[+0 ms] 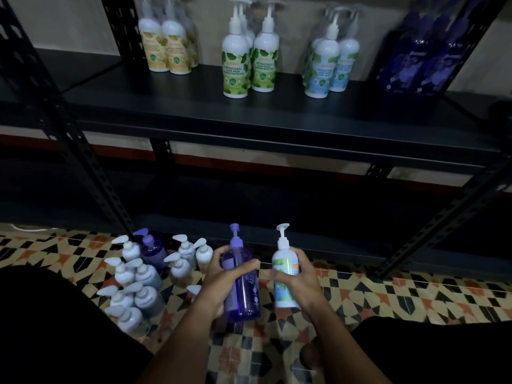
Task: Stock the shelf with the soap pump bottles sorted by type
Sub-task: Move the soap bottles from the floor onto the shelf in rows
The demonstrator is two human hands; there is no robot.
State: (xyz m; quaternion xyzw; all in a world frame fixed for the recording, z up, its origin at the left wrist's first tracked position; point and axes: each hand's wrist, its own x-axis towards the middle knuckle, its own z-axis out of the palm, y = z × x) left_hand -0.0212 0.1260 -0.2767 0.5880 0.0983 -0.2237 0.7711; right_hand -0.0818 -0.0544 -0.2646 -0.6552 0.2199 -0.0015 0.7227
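Observation:
My left hand (219,281) grips a clear purple pump bottle (243,292) held upright low in front of the shelf. My right hand (300,284) grips a white pump bottle with a blue-green label (284,268) just to its right. On the black shelf (194,106) stand sorted groups: yellow-label bottles (169,42), green-label bottles (249,59), blue-label bottles (329,65) and dark purple bottles (421,56) at the far right. Several more pump bottles (138,278) stand clustered on the floor at my left.
The rack's slotted black uprights (83,151) slant down at left and right. A lower shelf (277,239) sits dark and near floor level. The floor is patterned tile (388,295). Dark clothing on my knees fills both lower corners.

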